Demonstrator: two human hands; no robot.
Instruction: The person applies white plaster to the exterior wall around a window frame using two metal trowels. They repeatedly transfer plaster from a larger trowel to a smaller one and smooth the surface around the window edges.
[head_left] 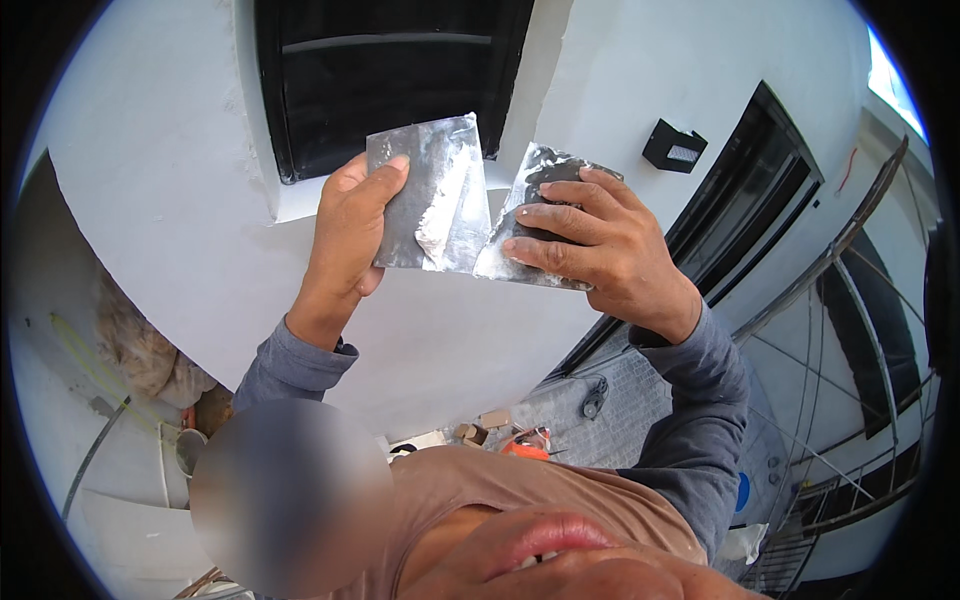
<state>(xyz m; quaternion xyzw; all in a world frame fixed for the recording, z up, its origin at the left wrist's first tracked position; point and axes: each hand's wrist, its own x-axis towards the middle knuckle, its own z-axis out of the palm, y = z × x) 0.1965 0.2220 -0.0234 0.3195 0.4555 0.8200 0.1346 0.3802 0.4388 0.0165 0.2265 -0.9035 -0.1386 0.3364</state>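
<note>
A thin, flat grey putty scraper (408, 232) is gripped at its left edge by my left hand (345, 225), thumb on its near face. White putty (440, 215) lies in a ridge along that scraper's right half. Closed on a second, darker putty scraper (528, 172) is my right hand (622, 245), its fingers laid across the smeared face. The second scraper's lower left corner meets or overlaps the first one's right edge; contact cannot be told exactly. Both plates are held up in front of the white wall (180, 130).
Behind the hands is a dark window (390, 80). A black wall lamp (675, 146) and another dark window (745, 190) are to the right. Metal scaffold bars (850, 240) curve along the right side. Below, an orange tool (527, 443) and small boxes (494, 419) lie on the paved floor (640, 400).
</note>
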